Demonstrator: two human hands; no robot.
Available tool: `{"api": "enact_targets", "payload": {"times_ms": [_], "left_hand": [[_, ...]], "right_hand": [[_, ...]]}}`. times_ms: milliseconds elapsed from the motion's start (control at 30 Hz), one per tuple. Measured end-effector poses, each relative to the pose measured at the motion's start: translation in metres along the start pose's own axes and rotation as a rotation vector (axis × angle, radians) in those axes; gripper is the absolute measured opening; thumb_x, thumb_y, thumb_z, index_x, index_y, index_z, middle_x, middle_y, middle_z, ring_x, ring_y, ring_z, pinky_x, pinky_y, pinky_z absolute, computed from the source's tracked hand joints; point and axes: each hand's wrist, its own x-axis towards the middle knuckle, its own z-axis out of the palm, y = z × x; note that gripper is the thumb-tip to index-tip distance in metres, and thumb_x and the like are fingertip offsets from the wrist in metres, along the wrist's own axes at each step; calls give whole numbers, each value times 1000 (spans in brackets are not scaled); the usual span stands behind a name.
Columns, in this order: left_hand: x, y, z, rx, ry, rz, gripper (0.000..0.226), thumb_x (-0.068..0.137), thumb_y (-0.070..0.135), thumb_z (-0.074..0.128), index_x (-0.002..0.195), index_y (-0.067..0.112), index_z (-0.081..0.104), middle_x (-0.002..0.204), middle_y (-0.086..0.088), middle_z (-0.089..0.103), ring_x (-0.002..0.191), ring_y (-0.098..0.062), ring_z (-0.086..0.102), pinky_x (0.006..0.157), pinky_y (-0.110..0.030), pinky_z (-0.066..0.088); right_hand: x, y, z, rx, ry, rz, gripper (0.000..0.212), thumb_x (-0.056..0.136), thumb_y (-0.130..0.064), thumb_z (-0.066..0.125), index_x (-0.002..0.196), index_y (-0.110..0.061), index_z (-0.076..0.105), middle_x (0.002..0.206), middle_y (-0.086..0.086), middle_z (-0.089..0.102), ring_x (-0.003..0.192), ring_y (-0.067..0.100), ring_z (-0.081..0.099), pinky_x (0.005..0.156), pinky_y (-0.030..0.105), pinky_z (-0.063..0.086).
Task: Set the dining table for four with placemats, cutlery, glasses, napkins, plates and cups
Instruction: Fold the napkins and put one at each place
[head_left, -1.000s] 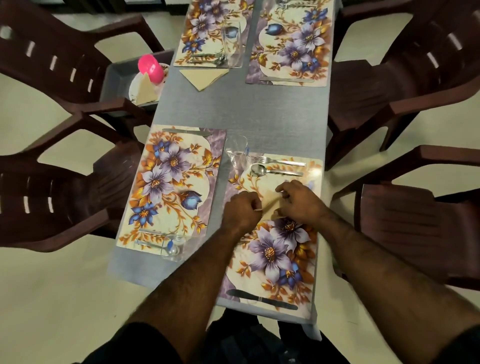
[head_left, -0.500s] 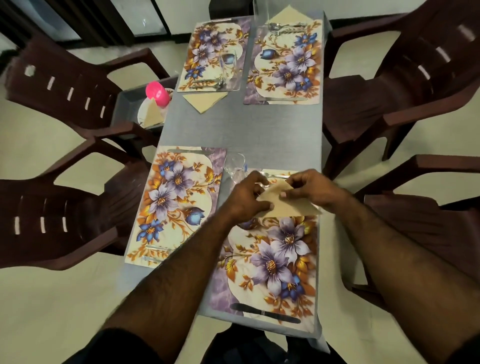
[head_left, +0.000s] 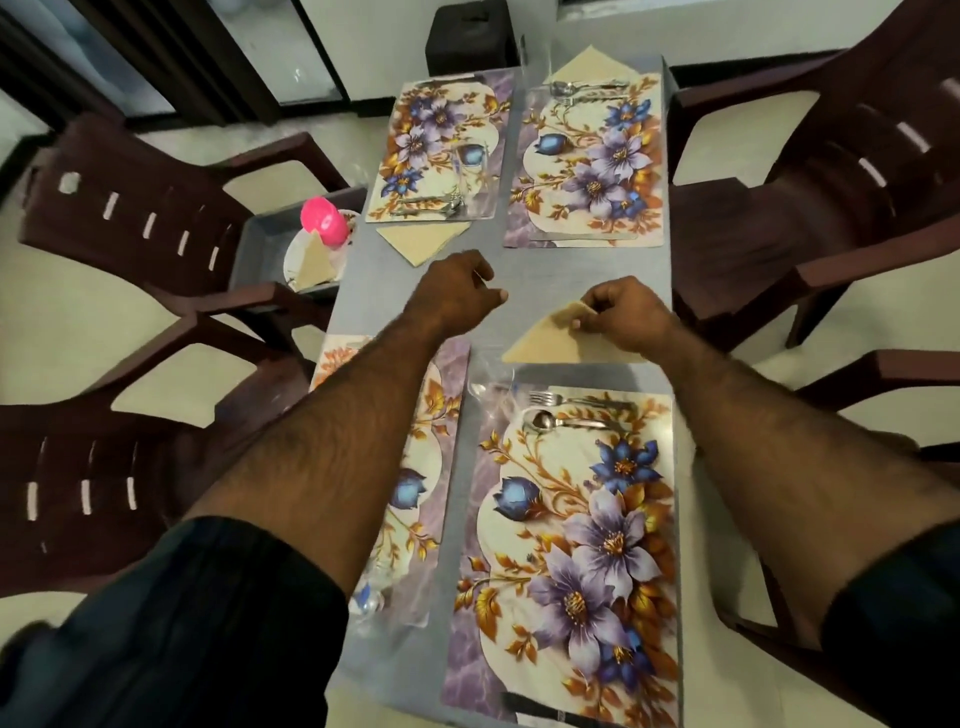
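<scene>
- The folded napkin (head_left: 558, 340) lies on the bare grey table (head_left: 587, 270) just beyond the near right placemat (head_left: 571, 535), its base along that mat's far edge and its tip pinched by the right hand (head_left: 621, 314).
- The left hand (head_left: 457, 293) hovers to the left of the napkin, fingers loosely curled and holding nothing.
- On that placemat's far end lie a fork (head_left: 563, 399) and spoon (head_left: 558, 420), with a clear glass (head_left: 491, 387) at its far left corner.
- Done, as far as can be seen: four mats, cutlery, and two napkins at the far mats.
- Left, I judge: the plates and pink cup (head_left: 323, 224), waiting in a tray (head_left: 265, 244) left of the table; the near left setting has no napkin in sight.
</scene>
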Motion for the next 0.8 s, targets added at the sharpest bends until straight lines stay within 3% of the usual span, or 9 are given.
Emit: {"api": "enact_targets", "payload": {"times_ms": [267,367,433,533,600,700,800], "left_hand": [[25,-49,40,-88,-34,-84,38,87,40,84,111,15,71,107,-3,68,96,-20,64,81,-28,48],[28,-53,42,-126,-21,-102,40,87,40,84,114,15,69,108,-2,68,98,-20,64,84,-33,54],[27,-54,42,-124,-15,-107,43,88,41,83,118,16,68,111,-2,68,100,-21,64,86,-35,57],[23,-53,33,-102,-1,-93,44,89,42,82,122,16,67,115,-3,69,104,-21,65,90,-38,58],[15,-52,24,-86,31,-84,43,91,41,80,123,16,67,120,-3,69,106,-19,64,92,-37,57],[-10,-47,12,-62,145,-61,41,93,43,78,125,20,67,126,0,68,105,-17,66,91,-35,57],[-60,-40,12,-62,255,26,36,93,42,76,120,20,68,119,1,67,94,-14,66,76,-26,53]], "right_hand": [[24,43,40,-224,24,110,18,86,-32,85,90,-17,77,90,3,73,84,21,67,69,32,49],[22,43,42,-313,27,125,20,85,-34,85,87,-20,71,91,0,69,86,22,65,66,29,43],[19,44,44,-349,44,121,26,82,-35,87,96,-21,70,97,1,68,90,23,64,72,32,49],[12,44,41,-340,113,104,48,81,-40,88,121,-21,68,117,4,64,102,23,63,88,42,58],[5,43,35,-293,211,105,51,85,-44,83,128,-23,66,127,5,61,108,23,64,91,45,59],[-19,35,27,-194,344,98,44,91,-45,78,127,-22,67,127,4,63,105,22,67,89,42,59],[-59,23,28,-147,365,40,34,93,-42,76,120,-22,71,118,1,67,92,14,68,82,32,56]]}}
